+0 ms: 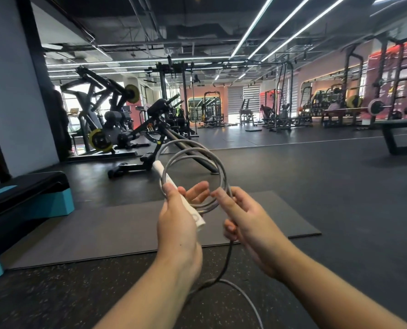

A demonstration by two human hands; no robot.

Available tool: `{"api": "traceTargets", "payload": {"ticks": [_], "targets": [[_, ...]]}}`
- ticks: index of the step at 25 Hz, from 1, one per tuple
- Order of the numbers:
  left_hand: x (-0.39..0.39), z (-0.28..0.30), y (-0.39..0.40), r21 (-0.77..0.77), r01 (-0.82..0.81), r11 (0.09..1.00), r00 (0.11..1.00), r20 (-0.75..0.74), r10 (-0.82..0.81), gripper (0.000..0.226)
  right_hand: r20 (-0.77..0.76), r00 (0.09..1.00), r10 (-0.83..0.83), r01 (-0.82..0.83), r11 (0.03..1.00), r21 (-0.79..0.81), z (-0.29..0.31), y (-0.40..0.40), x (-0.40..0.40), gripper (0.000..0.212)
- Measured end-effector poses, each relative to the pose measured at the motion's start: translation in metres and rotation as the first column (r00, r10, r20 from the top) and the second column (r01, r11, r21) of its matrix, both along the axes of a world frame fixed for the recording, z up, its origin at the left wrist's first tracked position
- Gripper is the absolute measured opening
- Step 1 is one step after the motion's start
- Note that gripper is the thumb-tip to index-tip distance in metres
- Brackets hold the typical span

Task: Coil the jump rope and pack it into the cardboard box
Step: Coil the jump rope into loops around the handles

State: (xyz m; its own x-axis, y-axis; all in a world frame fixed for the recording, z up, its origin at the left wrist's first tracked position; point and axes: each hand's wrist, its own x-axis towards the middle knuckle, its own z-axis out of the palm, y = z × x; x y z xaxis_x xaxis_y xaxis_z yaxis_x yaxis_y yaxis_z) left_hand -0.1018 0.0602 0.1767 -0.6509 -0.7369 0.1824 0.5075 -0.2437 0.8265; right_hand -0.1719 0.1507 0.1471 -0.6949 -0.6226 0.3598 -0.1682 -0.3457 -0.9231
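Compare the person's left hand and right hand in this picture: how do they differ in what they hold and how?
The left hand grips the white handle together with the coiled loops, fingers partly extended; the right hand holds only the grey rope, guiding it. The left hand's part is already coiled; from the right hand an uncoiled tail hangs down. Both hold the same jump rope.

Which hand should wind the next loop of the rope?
The right hand, probably. It already grips the loose gray rope where the tail drops to the floor. The left hand is busy holding the white handle and the finished loops together.
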Motion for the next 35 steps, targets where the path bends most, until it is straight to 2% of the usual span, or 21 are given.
{"api": "traceTargets", "payload": {"ticks": [1,3,5,7,9,11,12,13,14,16,17,19,21,22,25,29,33,35], "targets": [[-0.004,0.0,0.006,0.001,0.006,1.0,1.0,-0.001,-0.006,0.04,0.058,0.997,0.057,-0.055,0.998,-0.03,0.0,-0.004,0.007,0.062],[-0.009,-0.001,0.017,0.037,0.022,0.999,1.0,-0.014,-0.022,0.048,0.068,0.993,0.095,-0.093,0.995,-0.038,0.0,-0.009,0.02,0.044],[-0.012,-0.005,0.022,0.034,0.029,0.999,1.0,-0.008,-0.029,0.051,0.017,1.0,0.005,-0.004,0.999,-0.043,0.001,-0.01,0.027,0.028],[-0.012,-0.011,0.025,0.025,0.076,0.997,0.997,0.017,-0.077,0.048,-0.003,0.997,-0.078,0.077,0.991,-0.112,-0.002,-0.009,0.026,0.023],[-0.009,-0.015,0.021,0.07,0.116,0.991,0.992,0.039,-0.119,0.037,0.024,0.992,-0.126,0.128,0.977,-0.171,0.001,-0.005,0.022,0.014],[-0.009,-0.013,0.007,0.12,0.076,0.99,0.996,0.045,-0.082,0.03,0.021,0.984,-0.174,0.175,0.975,-0.138,0.006,0.003,0.014,0.016],[-0.007,-0.008,-0.002,0.137,0.019,0.99,0.999,0.047,-0.025,0.038,0.002,0.983,-0.186,0.185,0.979,-0.089,0.01,0.008,0.009,0.018],[-0.006,-0.003,-0.013,0.109,-0.066,0.992,0.996,0.06,0.059,0.046,-0.019,0.982,-0.188,0.187,0.982,-0.03,0.015,0.013,0.004,0.018],[-0.003,0.002,-0.023,-0.012,-0.147,0.989,0.984,0.1,0.148,0.05,-0.032,0.982,-0.184,0.184,0.983,0.017,0.021,0.018,-0.002,0.016],[0.001,0.009,-0.031,-0.36,-0.145,0.921,0.952,0.204,0.23,0.036,-0.028,0.983,-0.18,0.182,0.981,0.075,0.033,0.027,-0.012,0.017],[0.0,0.01,-0.03,-0.417,-0.097,0.904,0.945,0.246,0.215,0.024,-0.012,0.983,-0.184,0.185,0.98,0.08,0.038,0.03,-0.014,0.019],[-0.002,0.009,-0.02,-0.306,-0.008,0.952,0.961,0.261,0.091,0.011,0.062,0.981,-0.185,0.183,0.983,0.025,0.041,0.031,-0.019,0.025],[-0.005,0.003,-0.01,-0.11,0.045,0.993,0.978,0.208,-0.021,0.019,0.159,0.966,-0.203,0.211,0.977,-0.038,0.037,0.026,-0.016,0.029],[-0.007,0.0,-0.006,-0.047,0.034,0.998,0.983,0.182,-0.025,0.022,0.177,0.958,-0.224,0.237,0.97,-0.056,0.033,0.023,-0.013,0.03],[-0.008,-0.008,0.0,0.134,-0.015,0.991,0.992,0.128,-0.002,0.022,0.065,0.942,-0.33,0.332,0.943,-0.025,0.028,0.016,-0.003,0.032],[-0.003,-0.013,0.003,0.311,0.034,0.95,0.993,0.093,-0.066,0.021,-0.069,0.912,-0.404,0.409,0.909,0.083,0.033,0.019,-0.001,0.032],[0.001,-0.015,0.009,0.421,0.109,0.9,0.991,0.025,-0.132,0.017,-0.061,0.94,-0.335,0.34,0.92,0.195,0.036,0.02,-0.004,0.035],[0.001,-0.023,0.004,0.396,0.14,0.908,0.977,0.091,-0.19,0.015,-0.076,0.969,-0.236,0.248,0.93,0.273,0.037,0.019,-0.005,0.038]]}}
